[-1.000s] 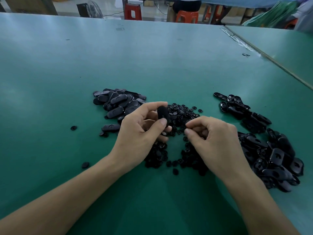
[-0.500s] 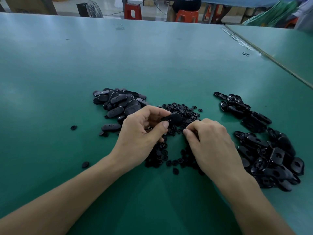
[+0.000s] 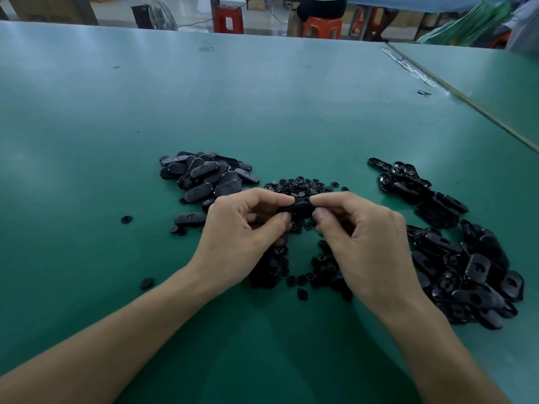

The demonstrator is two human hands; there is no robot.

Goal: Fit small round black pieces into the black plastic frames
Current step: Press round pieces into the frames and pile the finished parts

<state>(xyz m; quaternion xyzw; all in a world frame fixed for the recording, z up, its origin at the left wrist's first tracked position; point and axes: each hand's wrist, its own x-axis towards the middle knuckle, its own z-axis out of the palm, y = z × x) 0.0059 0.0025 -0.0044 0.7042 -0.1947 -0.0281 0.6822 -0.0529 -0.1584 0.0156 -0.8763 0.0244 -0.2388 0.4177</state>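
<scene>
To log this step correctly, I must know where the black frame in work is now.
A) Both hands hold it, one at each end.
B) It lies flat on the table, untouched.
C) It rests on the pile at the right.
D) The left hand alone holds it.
A: the left hand and the right hand each pinch one end of the black frame, which is raised between them.

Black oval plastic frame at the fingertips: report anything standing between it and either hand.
Nothing visible does. The left hand and the right hand both pinch the black oval plastic frame directly, one at each end, above the heap of small round black pieces.
</scene>
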